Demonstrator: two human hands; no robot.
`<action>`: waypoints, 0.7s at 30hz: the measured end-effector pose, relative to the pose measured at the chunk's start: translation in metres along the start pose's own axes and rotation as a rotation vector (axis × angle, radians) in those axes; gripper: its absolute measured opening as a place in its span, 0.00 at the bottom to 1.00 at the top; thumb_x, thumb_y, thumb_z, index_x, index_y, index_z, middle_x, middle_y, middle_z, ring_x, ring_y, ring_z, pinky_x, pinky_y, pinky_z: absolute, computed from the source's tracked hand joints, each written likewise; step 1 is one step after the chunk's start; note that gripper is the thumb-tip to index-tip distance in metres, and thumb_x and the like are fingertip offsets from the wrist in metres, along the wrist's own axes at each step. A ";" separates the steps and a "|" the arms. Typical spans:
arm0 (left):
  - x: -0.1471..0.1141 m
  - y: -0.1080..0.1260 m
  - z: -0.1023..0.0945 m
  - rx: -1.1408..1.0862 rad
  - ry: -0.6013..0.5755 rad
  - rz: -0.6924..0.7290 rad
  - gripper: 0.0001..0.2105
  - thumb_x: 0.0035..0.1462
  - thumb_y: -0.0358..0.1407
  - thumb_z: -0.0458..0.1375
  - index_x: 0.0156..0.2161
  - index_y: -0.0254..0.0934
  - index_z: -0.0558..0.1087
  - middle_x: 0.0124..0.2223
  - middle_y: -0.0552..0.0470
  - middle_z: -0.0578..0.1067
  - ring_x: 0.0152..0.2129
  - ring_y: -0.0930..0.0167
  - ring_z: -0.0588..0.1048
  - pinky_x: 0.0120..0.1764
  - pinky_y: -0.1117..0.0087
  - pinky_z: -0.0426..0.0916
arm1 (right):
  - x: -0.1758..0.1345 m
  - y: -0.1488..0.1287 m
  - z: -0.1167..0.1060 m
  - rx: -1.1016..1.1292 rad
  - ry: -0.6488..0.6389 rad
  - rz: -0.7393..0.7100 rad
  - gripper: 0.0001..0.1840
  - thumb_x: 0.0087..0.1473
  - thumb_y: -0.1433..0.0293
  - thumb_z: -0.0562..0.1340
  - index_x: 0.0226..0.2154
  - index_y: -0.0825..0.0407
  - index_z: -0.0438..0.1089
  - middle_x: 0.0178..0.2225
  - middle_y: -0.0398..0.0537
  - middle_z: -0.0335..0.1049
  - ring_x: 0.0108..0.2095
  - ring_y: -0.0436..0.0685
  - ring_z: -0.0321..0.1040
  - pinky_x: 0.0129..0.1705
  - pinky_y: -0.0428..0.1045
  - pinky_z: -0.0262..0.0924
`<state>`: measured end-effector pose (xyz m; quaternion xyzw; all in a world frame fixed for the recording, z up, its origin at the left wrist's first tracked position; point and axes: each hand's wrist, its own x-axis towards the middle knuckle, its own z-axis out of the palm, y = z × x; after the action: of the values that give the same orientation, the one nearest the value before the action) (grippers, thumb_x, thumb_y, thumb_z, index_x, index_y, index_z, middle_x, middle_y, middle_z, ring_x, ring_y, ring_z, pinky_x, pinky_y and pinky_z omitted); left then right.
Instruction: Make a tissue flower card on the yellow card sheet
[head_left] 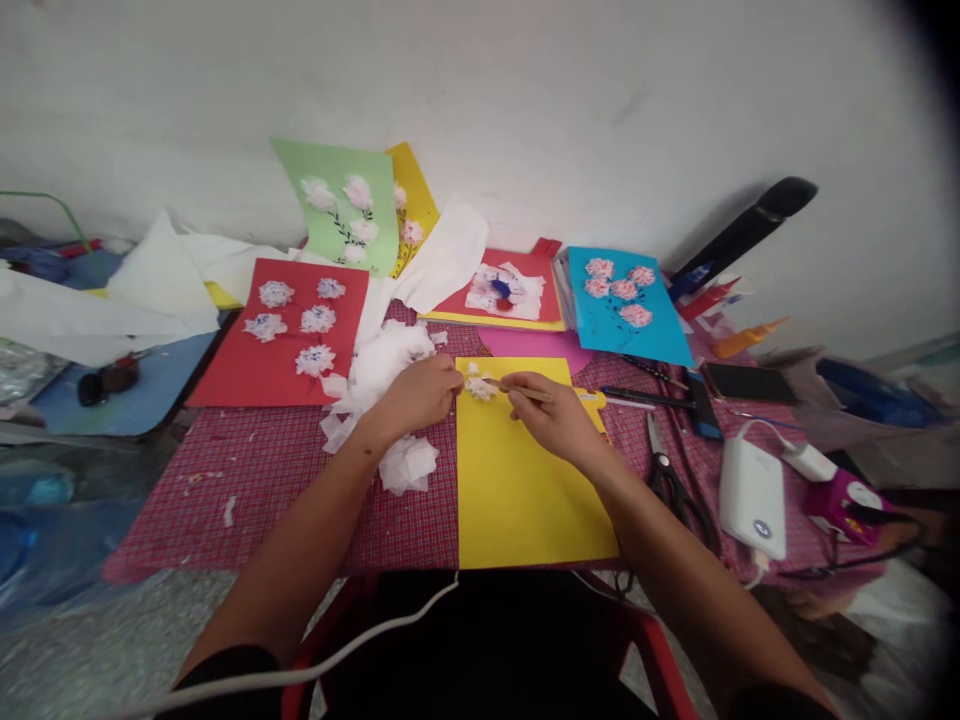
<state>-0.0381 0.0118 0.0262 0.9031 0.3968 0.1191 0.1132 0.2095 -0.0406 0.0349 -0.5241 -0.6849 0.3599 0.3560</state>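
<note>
A yellow sheet of paper (532,490) lies on the checked tablecloth in front of me. Near its top left corner sits a small crumpled tuft of white tissue (480,389), with smaller bits just above it. My right hand (551,415) grips a thin wooden stick (531,394), its tip pointing left at the tuft. My left hand (421,400) is closed at the sheet's left edge; whatever its fingertips pinch is too small to make out. Beside and beneath that hand lie torn white tissue pieces (386,360).
Red (240,385), green (285,160) and blue (667,335) sheets with tissue flowers stand or lie behind. A red palette sheet (551,270) carries paint-stained tissue. To the right are scissors (664,465), a hammer (703,405), a phone (750,383) and a white power bank (752,495).
</note>
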 end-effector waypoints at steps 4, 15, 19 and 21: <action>0.000 0.000 0.000 0.018 -0.016 -0.003 0.12 0.59 0.26 0.51 0.38 0.36 0.77 0.42 0.43 0.75 0.43 0.62 0.75 0.47 0.61 0.71 | -0.002 -0.004 0.000 -0.022 -0.012 0.000 0.13 0.63 0.64 0.60 0.46 0.48 0.77 0.47 0.51 0.81 0.43 0.60 0.80 0.42 0.54 0.76; 0.007 0.004 0.012 -0.016 0.132 -0.168 0.15 0.68 0.29 0.47 0.52 0.33 0.74 0.46 0.41 0.76 0.46 0.61 0.75 0.50 0.60 0.72 | 0.001 -0.009 -0.006 0.014 0.056 0.019 0.14 0.62 0.62 0.61 0.45 0.50 0.77 0.46 0.53 0.81 0.39 0.59 0.80 0.40 0.54 0.75; 0.015 0.004 0.018 -0.045 0.173 -0.184 0.13 0.68 0.33 0.51 0.52 0.34 0.74 0.47 0.42 0.76 0.46 0.61 0.75 0.50 0.60 0.71 | 0.002 -0.005 -0.004 0.019 0.070 0.017 0.14 0.61 0.61 0.61 0.45 0.50 0.77 0.45 0.53 0.81 0.39 0.60 0.80 0.39 0.54 0.75; 0.021 0.004 0.020 -0.063 0.180 -0.183 0.11 0.68 0.35 0.53 0.49 0.34 0.75 0.46 0.43 0.76 0.46 0.61 0.75 0.50 0.61 0.71 | 0.001 -0.005 -0.004 0.022 0.074 0.032 0.14 0.61 0.61 0.61 0.44 0.50 0.77 0.44 0.53 0.81 0.37 0.59 0.80 0.37 0.53 0.75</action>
<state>-0.0158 0.0226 0.0110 0.8446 0.4823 0.2014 0.1159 0.2107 -0.0398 0.0416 -0.5440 -0.6588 0.3533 0.3811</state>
